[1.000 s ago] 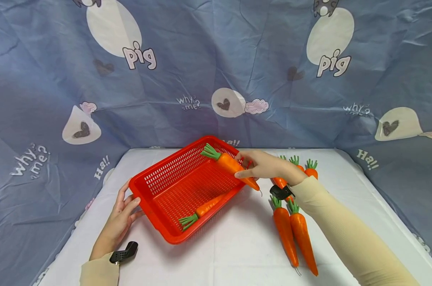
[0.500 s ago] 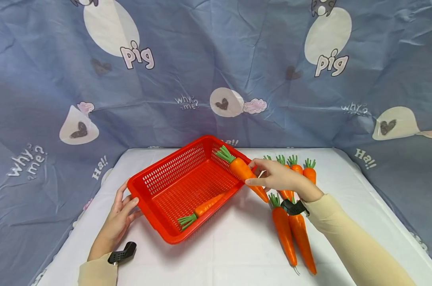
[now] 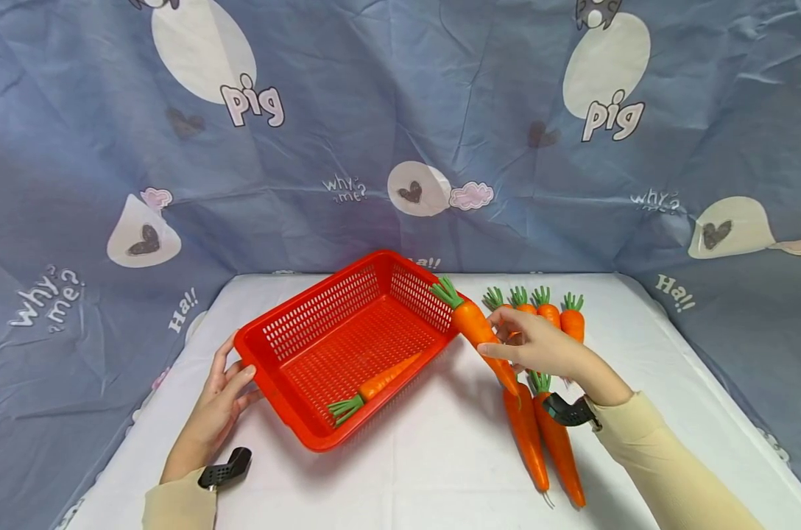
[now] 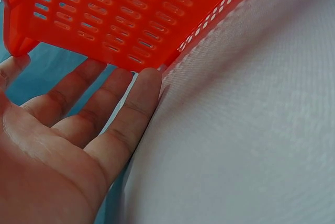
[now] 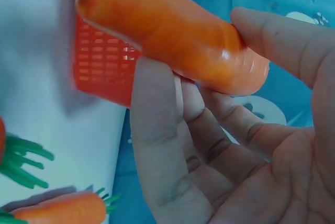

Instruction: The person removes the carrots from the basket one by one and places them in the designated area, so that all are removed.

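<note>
A red perforated plastic basket (image 3: 301, 427) sits at an angle on the left half of the table, and a carrot (image 3: 383, 380) with a green top lies inside along its near wall. My left hand (image 3: 218, 405) grips the basket's left end, thumb over the rim; in the left wrist view the fingers (image 4: 123, 124) reach the lower edge of that end wall. Past the basket's right end, my right hand (image 3: 540, 346) pinches a second carrot (image 3: 476, 324) between thumb and fingers. That carrot (image 5: 172, 30) is raised above the table, green top toward the basket.
Behind the right hand, several carrots (image 3: 572, 324) stand in a row, partly hidden by it. Two more carrots (image 3: 525, 434) lie side by side nearer the front, one overlapped by the held carrot's tip. White cloth (image 3: 440, 471) covers the table; a blue printed curtain (image 3: 347, 132) hangs behind.
My right hand has moved right and toward the front with its carrot, from over the basket's right end to beside it. The left hand and basket stay nearly still.
</note>
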Tool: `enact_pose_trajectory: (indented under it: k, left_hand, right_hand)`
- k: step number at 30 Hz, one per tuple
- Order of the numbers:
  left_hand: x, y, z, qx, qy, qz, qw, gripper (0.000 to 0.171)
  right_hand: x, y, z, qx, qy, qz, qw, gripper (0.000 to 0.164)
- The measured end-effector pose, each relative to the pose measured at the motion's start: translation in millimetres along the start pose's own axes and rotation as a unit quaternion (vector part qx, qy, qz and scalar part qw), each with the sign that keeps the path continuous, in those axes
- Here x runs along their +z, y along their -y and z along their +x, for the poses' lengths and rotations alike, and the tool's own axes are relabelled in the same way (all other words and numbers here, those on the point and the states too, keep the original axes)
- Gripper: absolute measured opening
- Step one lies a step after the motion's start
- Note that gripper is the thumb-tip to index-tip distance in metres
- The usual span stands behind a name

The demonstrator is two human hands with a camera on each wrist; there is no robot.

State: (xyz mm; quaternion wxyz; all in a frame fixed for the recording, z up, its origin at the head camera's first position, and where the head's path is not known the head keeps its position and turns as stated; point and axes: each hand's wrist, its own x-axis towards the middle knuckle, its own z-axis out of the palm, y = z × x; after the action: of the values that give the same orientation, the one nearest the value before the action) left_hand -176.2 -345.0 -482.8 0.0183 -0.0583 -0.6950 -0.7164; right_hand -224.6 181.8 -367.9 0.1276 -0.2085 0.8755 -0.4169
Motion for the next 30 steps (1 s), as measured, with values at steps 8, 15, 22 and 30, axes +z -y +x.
enact_pose_trajectory:
  k: [8, 15, 22, 30]
  left_hand:
    - [0.9, -0.6, 0.0, -0.005, -0.001, 0.005, 1.0000, 0.069]
    - [-0.1, -0.1, -0.1, -0.003, -0.002, 0.004, 1.0000, 0.068]
    - [0.2, 0.2, -0.2, 0.000, 0.000, 0.003, 1.0000, 0.068]
    - [0.0, -0.3, -0.1, -0.003, -0.001, 0.007, 1.0000, 0.067]
  right_hand:
    - [2.5, -13.3, -27.3, 0.053, -0.024, 0.018, 0.998, 0.055]
    - [1.6, -26.4, -43.9, 0.079, -0.046, 0.023, 0.996, 0.060]
    - [1.0, -36.8, -59.5, 0.092, -0.064, 0.029, 0.993, 0.062]
    - [0.8, -47.0, -74.6, 0.112, -0.071, 0.031, 0.991, 0.061]
